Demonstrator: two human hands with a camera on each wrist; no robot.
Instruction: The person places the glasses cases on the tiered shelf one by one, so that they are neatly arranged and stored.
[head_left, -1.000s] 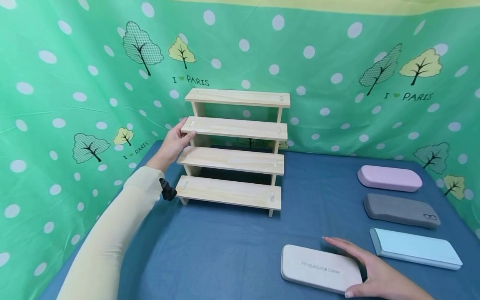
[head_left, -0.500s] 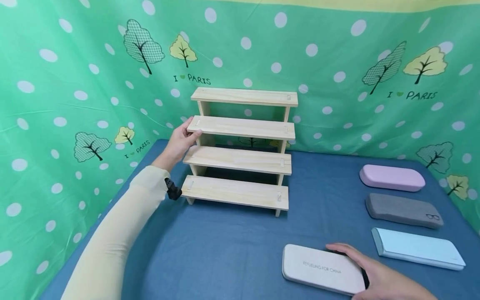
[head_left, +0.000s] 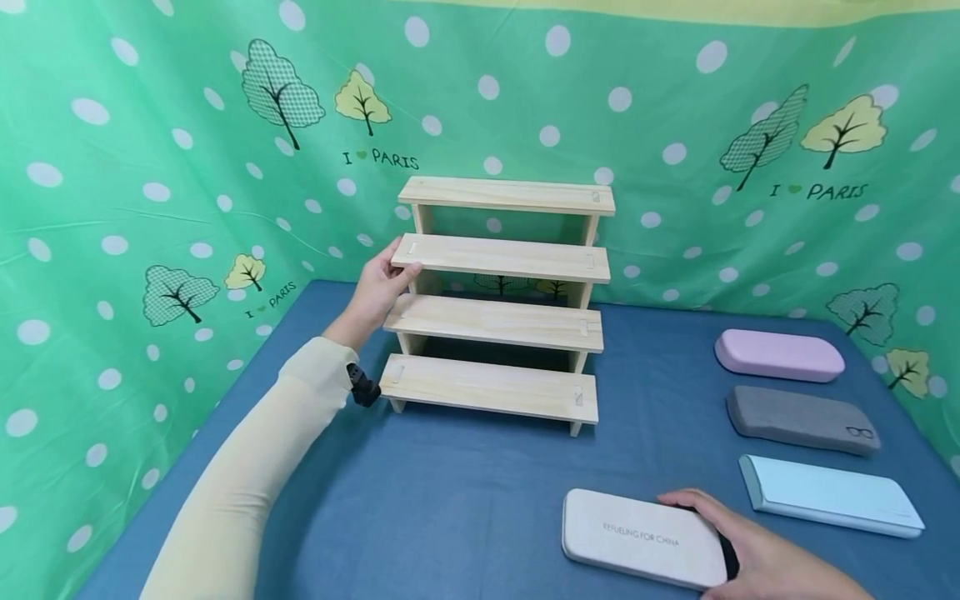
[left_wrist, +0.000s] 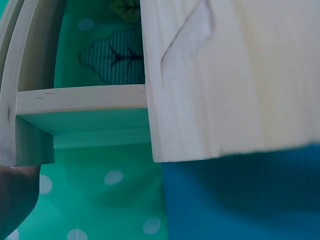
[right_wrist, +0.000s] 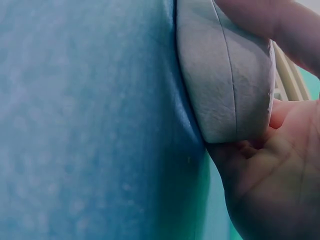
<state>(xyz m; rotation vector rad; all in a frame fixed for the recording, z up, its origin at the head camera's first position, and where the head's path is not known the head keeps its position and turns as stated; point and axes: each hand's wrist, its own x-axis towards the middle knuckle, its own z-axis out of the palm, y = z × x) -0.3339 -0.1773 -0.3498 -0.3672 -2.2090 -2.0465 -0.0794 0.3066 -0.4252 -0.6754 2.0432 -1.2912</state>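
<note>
A light wooden four-tier display stand point(head_left: 498, 321) stands on the blue cloth. At the left end of its second board from the top, my left hand point(head_left: 377, 290) grips the edge, thumb on the front. In the left wrist view only a bit of that hand point(left_wrist: 17, 197) shows beside the boards. A whitish glasses case point(head_left: 630, 537), lettered "REFUELING FOR CHINA", lies flat in front. My right hand point(head_left: 761, 550) holds its right end between thumb and fingers; the right wrist view shows the case's end point(right_wrist: 225, 75) resting on the cloth. Part of the thumb is cut off in the head view.
On the right lie a pink glasses case point(head_left: 780, 356), a grey one point(head_left: 802, 419) and a light blue one point(head_left: 832, 496), in a column. A green dotted curtain point(head_left: 450, 83) hangs behind and to the left of the blue cloth point(head_left: 420, 492).
The wooden stand has slid to the right along with my left hand. My right hand has closed in around the end of the whitish case, which stays in place.
</note>
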